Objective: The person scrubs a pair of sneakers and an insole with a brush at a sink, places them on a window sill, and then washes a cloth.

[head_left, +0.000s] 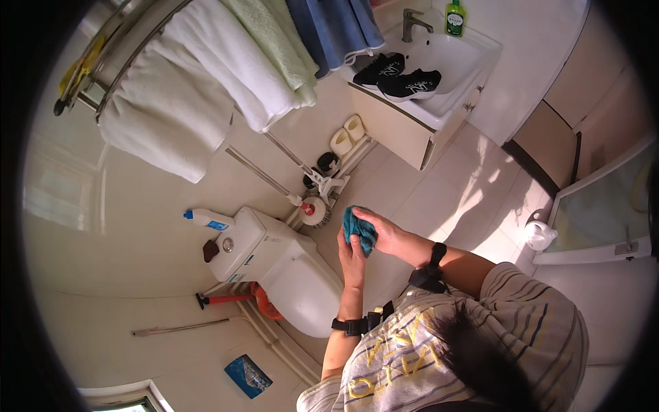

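A crumpled teal cloth [357,228] is bunched between my two hands, beside the toilet [295,285] and above the tiled floor. My left hand [351,255] is closed on the cloth's near side, thumb pressed over it. Wrapped over the right side of the same cloth is my right hand [386,233]. Its fingertips are partly hidden. Both wrists wear black straps.
Two black shoes [410,84] rest on the white sink [473,65] near a green bottle [454,19]. Towels [226,69] hang upper left. A toilet brush [314,211], mops and slippers [348,135] line the wall. A blue-capped bottle [208,219] lies on the toilet tank.
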### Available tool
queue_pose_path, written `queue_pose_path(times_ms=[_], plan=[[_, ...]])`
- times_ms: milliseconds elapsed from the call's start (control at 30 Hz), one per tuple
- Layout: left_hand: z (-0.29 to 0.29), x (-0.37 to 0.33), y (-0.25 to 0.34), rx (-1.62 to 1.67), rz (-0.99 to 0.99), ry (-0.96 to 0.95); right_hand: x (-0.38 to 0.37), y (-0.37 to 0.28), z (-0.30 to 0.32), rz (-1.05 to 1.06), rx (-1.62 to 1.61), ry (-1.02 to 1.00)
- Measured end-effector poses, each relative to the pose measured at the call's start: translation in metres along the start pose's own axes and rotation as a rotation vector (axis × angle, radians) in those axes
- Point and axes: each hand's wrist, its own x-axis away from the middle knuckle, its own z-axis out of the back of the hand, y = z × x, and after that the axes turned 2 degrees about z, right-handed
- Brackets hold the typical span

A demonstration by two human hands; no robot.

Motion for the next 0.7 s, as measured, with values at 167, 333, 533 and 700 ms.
queue_pose_path(times_ms=[167, 333, 533, 700], plan=[[-0.136, -0.089, 0.013, -0.252, -0.309, -0.317, -0.002, -0.156, 0.099, 0.189, 0.002, 0.244], [-0.216, -0.172, 0.042, -0.081, -0.169, -0.299, -0.003, -0.311, 0.135, 0.377, 0.388, 0.213], [-0.24, -0.293, 0.042, -0.126, -0.113, -0.054, -0.06, -0.431, 0.18, 0.486, 0.618, 0.191], [-0.22, -0.415, 0.026, -0.044, 0.014, 0.214, -0.133, -0.466, 0.189, 0.24, 0.872, 0.259]])
